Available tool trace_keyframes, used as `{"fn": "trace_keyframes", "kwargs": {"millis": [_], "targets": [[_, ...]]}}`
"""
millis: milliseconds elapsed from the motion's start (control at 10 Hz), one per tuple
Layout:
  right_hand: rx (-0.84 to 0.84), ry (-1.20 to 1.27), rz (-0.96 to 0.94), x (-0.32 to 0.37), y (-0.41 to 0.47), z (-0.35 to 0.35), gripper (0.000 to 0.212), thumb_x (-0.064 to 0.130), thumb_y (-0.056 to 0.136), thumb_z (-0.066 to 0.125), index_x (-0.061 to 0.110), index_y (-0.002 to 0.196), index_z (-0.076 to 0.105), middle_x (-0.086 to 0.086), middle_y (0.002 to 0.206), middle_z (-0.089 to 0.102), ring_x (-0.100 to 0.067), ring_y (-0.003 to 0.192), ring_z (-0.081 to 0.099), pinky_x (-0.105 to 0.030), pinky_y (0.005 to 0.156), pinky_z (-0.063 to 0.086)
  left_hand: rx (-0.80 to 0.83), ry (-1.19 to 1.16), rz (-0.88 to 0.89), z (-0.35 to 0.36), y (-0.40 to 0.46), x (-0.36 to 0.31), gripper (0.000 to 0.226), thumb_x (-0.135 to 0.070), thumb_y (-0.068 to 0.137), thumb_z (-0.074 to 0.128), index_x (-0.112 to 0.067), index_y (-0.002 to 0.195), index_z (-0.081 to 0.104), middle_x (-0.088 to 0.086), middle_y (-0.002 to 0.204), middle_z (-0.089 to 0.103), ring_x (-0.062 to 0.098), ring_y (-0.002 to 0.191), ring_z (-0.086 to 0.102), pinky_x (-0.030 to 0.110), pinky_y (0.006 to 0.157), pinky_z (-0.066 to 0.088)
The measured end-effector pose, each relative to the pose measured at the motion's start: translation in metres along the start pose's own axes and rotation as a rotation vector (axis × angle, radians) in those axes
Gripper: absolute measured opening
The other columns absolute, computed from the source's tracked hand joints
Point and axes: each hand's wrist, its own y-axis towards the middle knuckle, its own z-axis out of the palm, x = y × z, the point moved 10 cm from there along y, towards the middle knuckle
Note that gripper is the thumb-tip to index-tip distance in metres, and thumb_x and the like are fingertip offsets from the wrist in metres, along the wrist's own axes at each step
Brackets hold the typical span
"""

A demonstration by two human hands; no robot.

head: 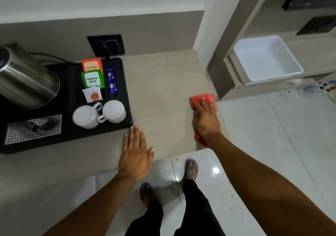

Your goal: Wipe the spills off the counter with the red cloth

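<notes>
Item: red cloth, bunched, lying on the beige counter at its right edge, close to the near right corner; its long axis runs near to far, with one end showing beyond the fingertips and the other by the wrist. Right hand: palm down, fingers extended and slightly spread, pressing flat on the cloth, not clenched; the cloth is pinned beneath it, not gripped, with the forearm reaching in from the near right. Left hand: flat and open on the bare counter near the front edge, holding nothing, fingertips just beside the near right corner of the black tray, apparently as a brace. Tray contents, left side: steel kettle, two upturned white cups, tea sachets. No distinct spill can be made out on the counter; small yellowish flecks show on the floor tiles below. Judgement: wiping is in hand. The unwiped open surface lies to the left and far of the cloth, between cloth and tray, so the next stroke likely sweeps leftward or away; the right hand is the one placed to make it.
</notes>
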Motion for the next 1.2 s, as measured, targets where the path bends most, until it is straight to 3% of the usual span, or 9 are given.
{"fn": "trace_keyframes", "kwargs": {"millis": [100, 200, 500, 600, 700, 800, 1000, 1100, 1200], "targets": [[0.144, -0.026, -0.214, 0.040, 0.017, 0.016, 0.056, 0.009, 0.097, 0.046, 0.023, 0.150, 0.038, -0.007, 0.165, 0.018, -0.035, 0.152, -0.001, -0.054, 0.123, 0.010, 0.020, -0.026, -0.013, -0.003, 0.022, -0.017, 0.088, -0.055, 0.096, 0.009, 0.009, 0.157, 0.013, 0.029, 0.168, 0.010, 0.040, 0.158, 0.004, 0.052, 0.129, 0.005], [0.138, 0.042, -0.219, 0.039, 0.022, 0.017, 0.055, 0.009, 0.098, 0.046, 0.024, 0.150, 0.039, -0.004, 0.165, 0.020, -0.030, 0.153, 0.001, -0.052, 0.123, 0.013, 0.048, -0.033, 0.086, -0.008, 0.053, -0.049, 0.086, -0.056, 0.097, 0.007, 0.003, 0.160, 0.005, 0.024, 0.170, 0.000, 0.036, 0.158, -0.007, 0.048, 0.129, -0.004], [-0.049, 0.099, -0.109, -0.085, 0.105, -0.117, 0.063, 0.001, 0.093, 0.047, 0.029, 0.149, 0.039, -0.002, 0.164, 0.022, -0.026, 0.153, 0.009, -0.042, 0.123, 0.015, -0.051, -0.048, 0.335, -0.070, 0.203, -0.223, 0.077, -0.050, 0.105, 0.028, -0.004, 0.162, 0.007, 0.018, 0.172, 0.002, 0.032, 0.159, -0.006, 0.046, 0.128, -0.007], [-0.125, 0.052, -0.041, -0.142, 0.160, -0.175, 0.060, 0.012, 0.099, 0.050, 0.039, 0.149, 0.032, 0.005, 0.165, 0.017, -0.022, 0.153, 0.008, -0.036, 0.119, 0.008, -0.069, -0.080, 0.424, -0.088, 0.257, -0.293, 0.075, -0.051, 0.106, 0.028, -0.006, 0.162, 0.005, 0.015, 0.173, 0.002, 0.028, 0.159, -0.005, 0.042, 0.128, -0.007], [-0.087, -0.102, -0.022, -0.180, 0.221, -0.204, 0.065, 0.019, 0.098, 0.056, 0.038, 0.152, 0.024, 0.007, 0.166, 0.010, -0.020, 0.153, 0.004, -0.046, 0.124, 0.009, -0.083, -0.105, 0.435, -0.102, 0.306, -0.337, 0.076, -0.052, 0.106, 0.029, -0.007, 0.162, 0.006, 0.014, 0.173, 0.003, 0.027, 0.159, -0.003, 0.042, 0.129, -0.003], [-0.013, -0.053, -0.043, -0.197, 0.269, -0.204, 0.056, 0.009, 0.097, 0.048, 0.031, 0.147, 0.037, 0.000, 0.163, 0.022, -0.027, 0.151, 0.015, -0.048, 0.124, 0.015, -0.100, -0.121, 0.398, -0.105, 0.347, -0.359, 0.075, -0.050, 0.106, 0.034, -0.004, 0.162, 0.013, 0.015, 0.172, 0.010, 0.029, 0.159, 0.003, 0.043, 0.129, 0.001], [0.102, -0.099, -0.021, -0.214, 0.299, -0.149, 0.043, 0.020, 0.103, 0.038, 0.028, 0.145, 0.041, -0.007, 0.161, 0.025, -0.031, 0.149, 0.016, -0.043, 0.122, 0.012, -0.100, -0.081, 0.306, -0.079, 0.386, -0.367, 0.070, -0.045, 0.107, 0.030, -0.004, 0.161, 0.012, 0.017, 0.172, 0.011, 0.031, 0.159, 0.006, 0.043, 0.128, 0.004], [0.152, -0.213, 0.005, -0.223, 0.301, -0.129, 0.051, 0.030, 0.104, 0.032, 0.021, 0.154, 0.024, -0.009, 0.166, 0.014, -0.034, 0.152, 0.005, -0.049, 0.124, 0.005, -0.078, -0.097, 0.311, -0.060, 0.387, -0.367, 0.068, -0.045, 0.108, 0.026, -0.006, 0.162, 0.008, 0.015, 0.172, 0.008, 0.030, 0.159, 0.003, 0.042, 0.129, 0.003], [0.044, -0.174, 0.045, -0.215, 0.294, -0.141, 0.050, 0.036, 0.102, 0.035, 0.018, 0.148, 0.036, -0.012, 0.160, 0.031, -0.037, 0.148, 0.022, -0.051, 0.123, 0.015, -0.060, -0.129, 0.296, -0.054, 0.383, -0.354, 0.069, -0.045, 0.108, 0.025, -0.007, 0.162, 0.008, 0.015, 0.172, 0.006, 0.029, 0.160, 0.002, 0.042, 0.129, 0.003]]}}
